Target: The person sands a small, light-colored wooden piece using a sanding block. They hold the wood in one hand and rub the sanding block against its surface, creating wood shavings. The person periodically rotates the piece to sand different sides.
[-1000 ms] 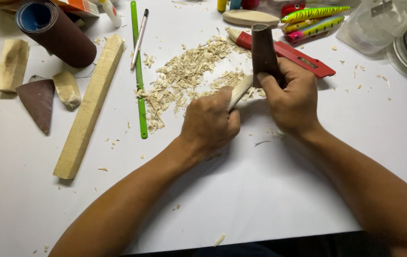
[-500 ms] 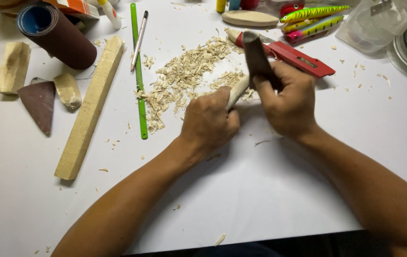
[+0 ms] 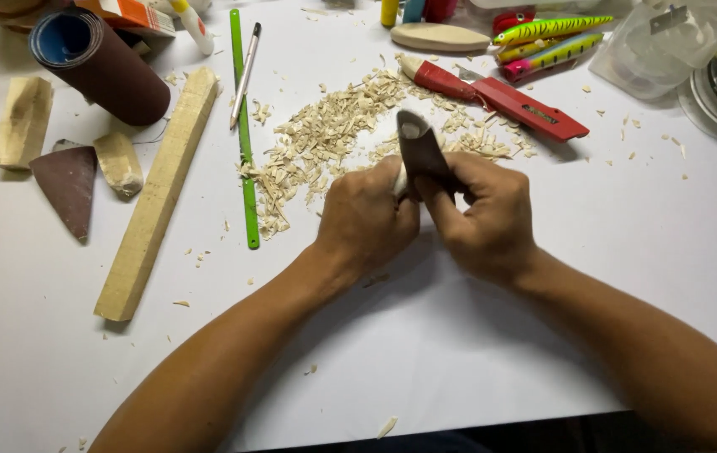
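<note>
wood piece [image 3: 400,178] gripped by left hand [image 3: 367,220], right hand [image 3: 488,220] wrapping sandpaper [image 3: 419,151] around it.

A white desk [image 3: 643,277] fills nearly the whole view, its surface matte and evenly lit from above, with soft shadows falling toward the near side. The sheet-like top is flecked with small pale chips. Along the bottom edge the desk ends in a straight line, and beyond it lies a dark strip [image 3: 492,436] too dim to make out. No wall, window or floor can be told apart. The far corners of the desk are crowded and partly cut off by the frame.
</note>
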